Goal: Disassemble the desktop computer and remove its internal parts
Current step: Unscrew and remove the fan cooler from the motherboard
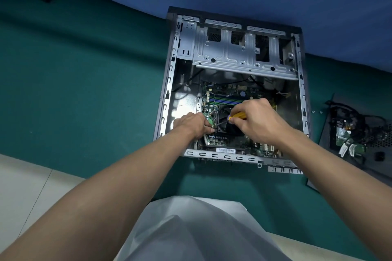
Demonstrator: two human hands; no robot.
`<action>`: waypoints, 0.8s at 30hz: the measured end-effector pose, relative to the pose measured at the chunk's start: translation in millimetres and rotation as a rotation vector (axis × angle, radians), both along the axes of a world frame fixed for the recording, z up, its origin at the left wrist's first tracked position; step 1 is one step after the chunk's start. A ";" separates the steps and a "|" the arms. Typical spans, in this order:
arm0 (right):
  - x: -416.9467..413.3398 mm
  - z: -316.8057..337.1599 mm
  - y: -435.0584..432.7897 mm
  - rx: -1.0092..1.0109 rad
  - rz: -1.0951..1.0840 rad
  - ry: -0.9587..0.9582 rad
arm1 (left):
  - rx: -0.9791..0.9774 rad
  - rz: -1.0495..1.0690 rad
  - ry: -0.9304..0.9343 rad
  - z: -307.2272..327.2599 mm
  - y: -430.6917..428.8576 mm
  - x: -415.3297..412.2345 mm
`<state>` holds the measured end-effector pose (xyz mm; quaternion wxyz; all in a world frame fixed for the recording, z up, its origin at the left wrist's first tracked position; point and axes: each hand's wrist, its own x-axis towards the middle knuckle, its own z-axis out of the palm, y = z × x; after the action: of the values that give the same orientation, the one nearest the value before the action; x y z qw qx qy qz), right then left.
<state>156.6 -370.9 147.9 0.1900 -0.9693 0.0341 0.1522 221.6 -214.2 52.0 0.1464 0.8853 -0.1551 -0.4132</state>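
Yellow-handled screwdriver (239,115) sits gripped in the curled fingers of the right hand (257,122), tip at the black cooler (226,128) inside the open computer case (244,57) on the green mat (84,91), while the left hand (189,124), at the cooler's 9 o'clock, pinches its corner.

Both bare forearms stretched forward, left hand (188,124) knuckles up with fingers curled under, right hand (254,121) gripping a screwdriver (238,115) handle
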 end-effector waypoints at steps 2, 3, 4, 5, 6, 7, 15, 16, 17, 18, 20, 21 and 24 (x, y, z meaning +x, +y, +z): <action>0.9 0.8 1.6 -0.006 0.004 0.009 | 0.003 -0.005 -0.003 -1.2 -0.5 0.2; 1.5 1.4 2.3 -0.007 0.007 0.013 | 0.003 -0.009 -0.004 -1.7 -0.4 0.5; 2.0 2.3 3.0 -0.011 0.012 0.016 | 0.003 -0.013 -0.004 -2.3 -0.4 0.8; 2.4 3.9 3.8 -0.018 0.024 0.016 | 0.002 -0.016 -0.004 -2.8 -0.2 0.8; 2.8 5.7 4.7 -0.028 0.050 0.012 | 0.001 -0.020 -0.005 -3.3 -0.1 0.6; 3.1 7.5 6.1 -0.041 0.088 0.005 | 0.002 -0.026 -0.010 -3.6 -0.1 0.3; 20.5 17.2 32.8 -0.077 0.249 0.132 | -0.004 -0.055 -0.048 -2.5 1.1 -1.1; 23.8 18.8 31.8 -0.080 0.173 0.184 | -0.003 -0.057 -0.045 -2.2 0.7 -1.2; 26.9 19.9 29.9 -0.084 0.100 0.244 | -0.004 -0.059 -0.043 -2.0 0.3 -1.2; 29.4 20.6 28.1 -0.097 0.053 0.311 | -0.007 -0.065 -0.046 -2.0 -0.2 -1.0; 29.9 20.5 27.3 -0.161 0.039 0.414 | -0.010 -0.087 -0.058 -1.7 -1.1 -0.9; 28.8 20.8 28.9 -0.190 0.036 0.423 | -0.010 -0.103 -0.068 -1.7 -1.3 -0.6; 26.0 24.0 34.9 -0.247 0.087 0.343 | 0.002 -0.135 -0.114 -2.9 -0.7 0.2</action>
<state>182.6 -336.0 171.9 0.0543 -0.9456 0.0423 0.3179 221.7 -214.9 49.1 0.1082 0.8950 -0.2223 -0.3713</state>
